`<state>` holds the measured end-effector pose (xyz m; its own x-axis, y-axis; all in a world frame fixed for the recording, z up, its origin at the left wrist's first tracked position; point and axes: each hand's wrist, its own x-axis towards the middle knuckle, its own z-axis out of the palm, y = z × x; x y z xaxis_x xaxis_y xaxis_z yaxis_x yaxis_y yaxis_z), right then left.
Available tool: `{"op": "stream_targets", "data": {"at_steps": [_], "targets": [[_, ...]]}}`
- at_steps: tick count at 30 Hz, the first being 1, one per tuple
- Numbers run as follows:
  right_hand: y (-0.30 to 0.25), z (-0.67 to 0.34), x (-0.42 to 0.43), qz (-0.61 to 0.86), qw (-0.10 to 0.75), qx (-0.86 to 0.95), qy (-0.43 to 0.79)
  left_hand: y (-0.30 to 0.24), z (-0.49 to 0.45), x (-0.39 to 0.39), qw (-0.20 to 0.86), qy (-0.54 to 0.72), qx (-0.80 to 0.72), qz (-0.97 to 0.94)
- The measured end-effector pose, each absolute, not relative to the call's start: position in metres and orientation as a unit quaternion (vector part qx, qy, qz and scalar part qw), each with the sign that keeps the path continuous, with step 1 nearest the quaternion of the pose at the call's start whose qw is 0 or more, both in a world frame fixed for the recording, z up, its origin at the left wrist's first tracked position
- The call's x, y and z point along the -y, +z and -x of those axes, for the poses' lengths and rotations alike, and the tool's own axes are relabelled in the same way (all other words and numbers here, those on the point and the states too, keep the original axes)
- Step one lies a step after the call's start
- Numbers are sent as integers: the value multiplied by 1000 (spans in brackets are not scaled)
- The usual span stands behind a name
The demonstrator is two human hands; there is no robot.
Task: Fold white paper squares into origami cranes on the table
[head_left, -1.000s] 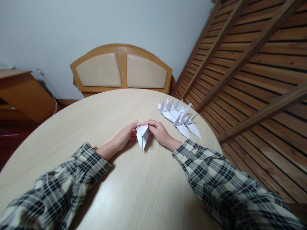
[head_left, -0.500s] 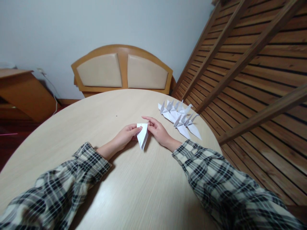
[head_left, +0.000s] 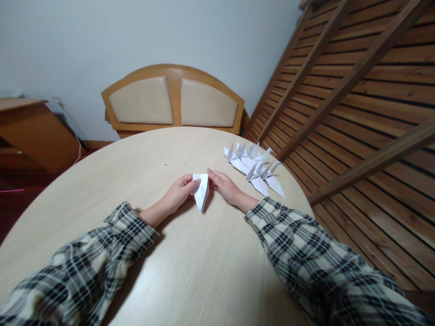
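Note:
A small piece of folded white paper point(head_left: 201, 194) is held up over the table, its narrow point aimed down toward me. My left hand point(head_left: 181, 192) pinches it from the left, thumb on its front face and fingers behind. On the other side, my right hand point(head_left: 222, 184) grips the paper's right edge near the top corner, with fingers curled and partly hidden. Several finished white paper cranes point(head_left: 254, 165) stand close together beyond my right hand.
The round, pale wooden table point(head_left: 142, 156) carries a tiny dark speck. Behind it are a padded headboard point(head_left: 173, 97) and a wall. Slatted wood point(head_left: 356, 104) rises along the right side, and a wooden desk point(head_left: 34, 131) stands at the left.
My right hand's extended index finger has drawn in and now closes on the paper's upper right corner. The paper has shifted very slightly left. The cranes have not moved.

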<state>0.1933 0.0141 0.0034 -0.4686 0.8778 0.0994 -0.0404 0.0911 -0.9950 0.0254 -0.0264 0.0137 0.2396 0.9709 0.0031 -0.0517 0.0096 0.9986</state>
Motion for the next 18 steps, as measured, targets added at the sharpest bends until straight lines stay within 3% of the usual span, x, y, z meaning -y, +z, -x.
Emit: {"op": "stream_targets", "data": {"at_steps": [18], "targets": [[0,-194,-14,333,352,669,564,14,-25,27,567,437,-403,-570]]}}
